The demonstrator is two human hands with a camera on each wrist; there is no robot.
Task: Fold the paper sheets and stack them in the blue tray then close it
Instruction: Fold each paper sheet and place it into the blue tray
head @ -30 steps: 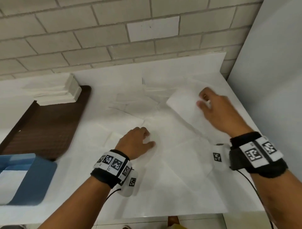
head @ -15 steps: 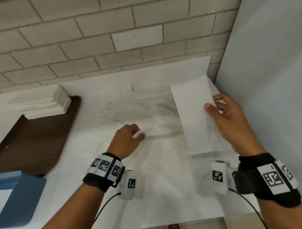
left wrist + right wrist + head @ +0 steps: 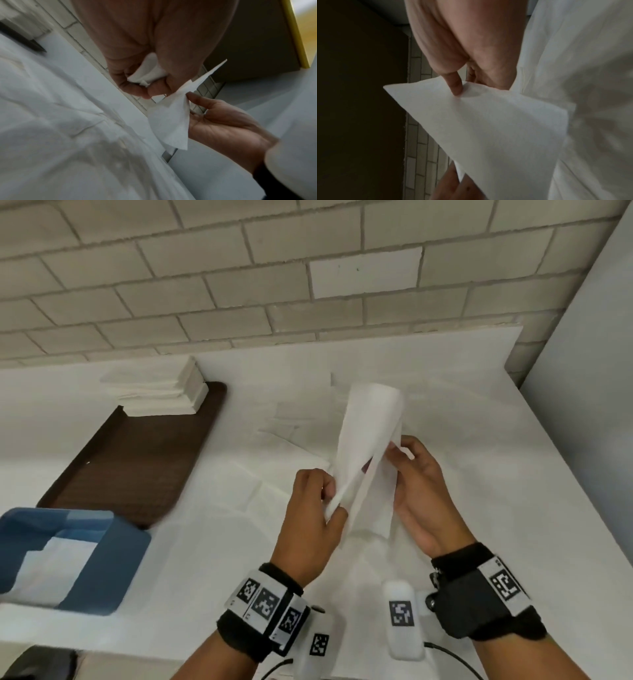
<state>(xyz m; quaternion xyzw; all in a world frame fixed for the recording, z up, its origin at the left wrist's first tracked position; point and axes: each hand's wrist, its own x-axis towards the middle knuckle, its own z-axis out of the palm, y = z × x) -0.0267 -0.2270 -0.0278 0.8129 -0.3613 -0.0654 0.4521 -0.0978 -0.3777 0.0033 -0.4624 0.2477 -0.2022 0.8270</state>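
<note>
A white paper sheet [image 3: 368, 440] is held up above the table, bent over into a loop at its top. My left hand [image 3: 330, 501] pinches the sheet's near corner, crumpling it a little; the left wrist view shows the paper [image 3: 147, 73] bunched between the curled fingers. My right hand [image 3: 399, 453] pinches the sheet's right edge, thumb on the paper [image 3: 488, 121]. Several more loose sheets [image 3: 294, 426] lie flat on the white table beneath. The blue tray [image 3: 102, 570] sits open at the near left with white folded paper [image 3: 51, 563] inside.
A dark brown tray [image 3: 137, 460] lies left of centre, with a stack of folded white paper [image 3: 161, 392] at its far end. A brick wall [image 3: 239, 285] runs behind the table and a grey panel [image 3: 582, 388] stands on the right.
My right hand lifted a sheet off the table and brought it toward me. My left hand came up from the table and took the sheet's near corner. The view shifted right, then left.
</note>
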